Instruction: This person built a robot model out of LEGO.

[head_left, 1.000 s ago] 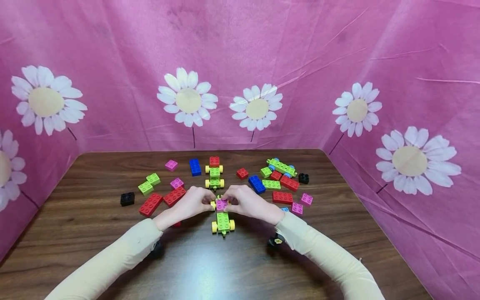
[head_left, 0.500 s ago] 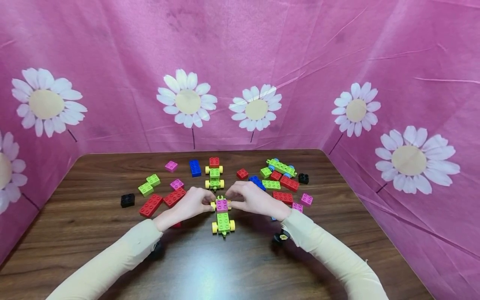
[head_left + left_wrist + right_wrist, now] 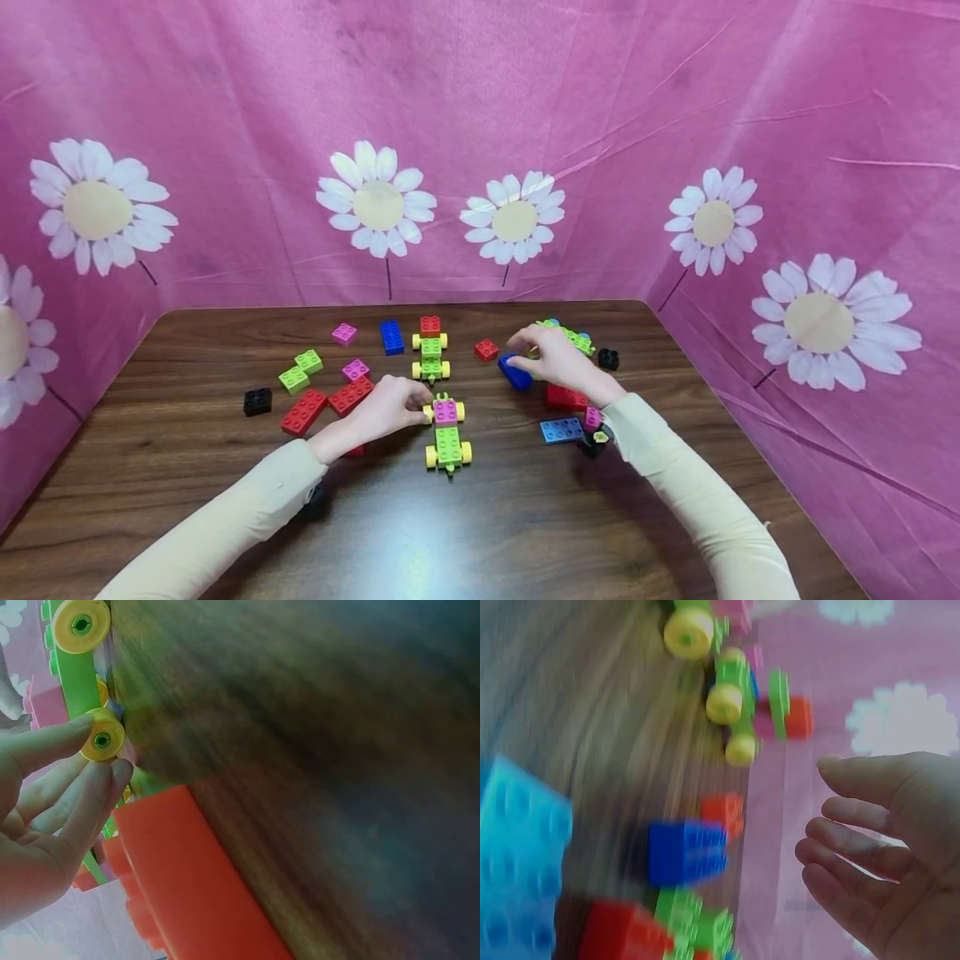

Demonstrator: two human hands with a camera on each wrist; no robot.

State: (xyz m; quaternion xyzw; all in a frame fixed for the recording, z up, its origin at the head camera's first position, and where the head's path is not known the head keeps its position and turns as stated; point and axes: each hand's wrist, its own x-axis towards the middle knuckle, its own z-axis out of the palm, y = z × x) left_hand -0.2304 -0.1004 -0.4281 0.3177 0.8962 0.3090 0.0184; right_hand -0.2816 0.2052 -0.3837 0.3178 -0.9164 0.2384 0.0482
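My left hand (image 3: 393,407) pinches a yellow wheel (image 3: 103,735) of a lime-green toy car base (image 3: 448,446), thumb above and fingers below. A pink block (image 3: 445,412) sits on the far end of that base. Away to the right, my right hand (image 3: 558,358) hangs over the blue block (image 3: 515,372) and the pile around it. Its fingers are spread and hold nothing, as the right wrist view shows. Beyond the left hand stands a second green base (image 3: 431,348) with yellow wheels, a green block on it and a red block (image 3: 430,326) at its far end.
Red blocks (image 3: 303,412), green blocks (image 3: 293,381), pink blocks and a black block (image 3: 257,402) lie at the left. At the right are a light blue block (image 3: 561,430), a red block (image 3: 566,397) and a blue-wheeled green base (image 3: 581,340), partly hidden. A flowered pink cloth hangs behind.
My right hand has let go of the pink block and moved right to above the blue block. The left hand keeps its hold on the wheel.
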